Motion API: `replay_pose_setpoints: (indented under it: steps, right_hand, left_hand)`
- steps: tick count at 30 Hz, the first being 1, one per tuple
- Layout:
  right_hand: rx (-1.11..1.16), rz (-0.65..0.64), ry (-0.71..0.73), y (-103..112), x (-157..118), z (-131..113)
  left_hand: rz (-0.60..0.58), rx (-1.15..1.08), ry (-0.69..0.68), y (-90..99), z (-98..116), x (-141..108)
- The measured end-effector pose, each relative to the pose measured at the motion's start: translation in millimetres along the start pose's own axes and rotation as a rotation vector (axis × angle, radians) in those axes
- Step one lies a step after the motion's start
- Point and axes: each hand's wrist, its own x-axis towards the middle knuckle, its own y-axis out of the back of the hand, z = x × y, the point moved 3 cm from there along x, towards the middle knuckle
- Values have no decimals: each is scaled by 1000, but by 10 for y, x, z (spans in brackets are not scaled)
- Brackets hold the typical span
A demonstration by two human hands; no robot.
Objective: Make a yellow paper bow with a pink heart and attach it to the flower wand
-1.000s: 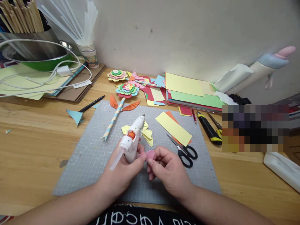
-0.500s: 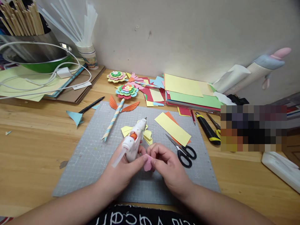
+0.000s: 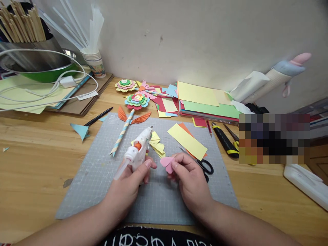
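Observation:
A white hot glue gun (image 3: 141, 140) with a clear glue stick in its back is held in my left hand (image 3: 130, 184), nozzle pointing up and away. My right hand (image 3: 192, 177) pinches a small folded pink paper piece (image 3: 167, 163) between thumb and fingers, a short gap from the left fingertips. Folded yellow paper pieces (image 3: 158, 145) lie on the grey cutting mat (image 3: 159, 205) just beyond the hands, partly hidden by the gun. Black-handled scissors (image 3: 207, 166) sit beside my right hand, partly covered by it. A yellow paper strip (image 3: 187, 140) rests over an orange one.
A paper flower (image 3: 137, 101) on a striped stem with orange leaves lies at the mat's far left. Behind are more flowers and a stack of coloured paper (image 3: 205, 107). A box cutter (image 3: 225, 140) lies right; a black pen (image 3: 98, 117) lies left.
My hands have moved apart. The left hand with the glue gun has shifted left and let go of the pink paper, which stays in my right hand and now shows lobed, petal-like edges.

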Motion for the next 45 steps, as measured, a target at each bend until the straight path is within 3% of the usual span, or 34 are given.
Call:
replay_pose_setpoints:
  steps: [4,8,12,19,24,29,35,45]
  right_hand:
    - [160,230,1,112,73,7]
    - [297,308,70,161,164,-73]
    - [334,300,84,173,216,-111]
    - [353,263,78,172,227,-97]
    - [334,249,70,167,229,-84]
    - [297,226,59,154,219,-70]
    - [264,161,35,120,204,-66]
    - [241,117,-11,121,218,-30]
  left_hand:
    - [-3,30,-18,1,23,-41]
    - [-84,56,-11,-27,-5,-87]
    - [-138,124,-35,-53,-23,-114]
    - [-297,26,77,-85,-47,-120]
    - [-270,-20,150,-73,-76,-155]
    - [-158,-84,188,-49,-87,-200]
    - [-297,-94,168,-93,-84,-131]
    - [-213,-67,203,-118,-43,-70]
